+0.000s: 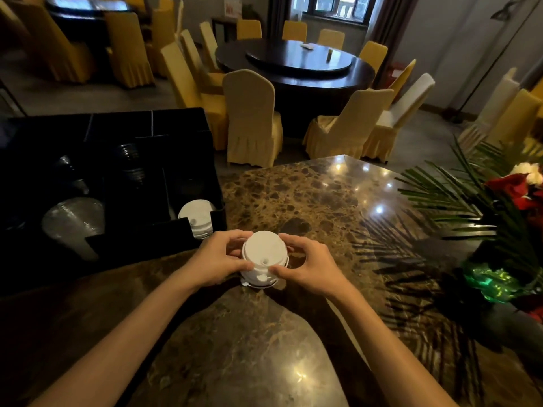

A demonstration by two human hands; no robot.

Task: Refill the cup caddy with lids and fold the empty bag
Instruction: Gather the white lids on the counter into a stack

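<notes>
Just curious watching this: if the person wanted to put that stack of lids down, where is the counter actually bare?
Bare marble runs from the lid stack to the far corner, between the black caddy and the palm fronds. More lies bare between the forearms. It is crowded left by the caddy and right by the flowers.

Upright white lid stack point(264, 259) on counter beside black caddy point(117, 183)

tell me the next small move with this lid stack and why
Probably lift the stack of white lids, gripped from both sides by the left hand and right hand, up and left toward the black caddy's front-right slot, where white lids already sit with space above them.
</notes>
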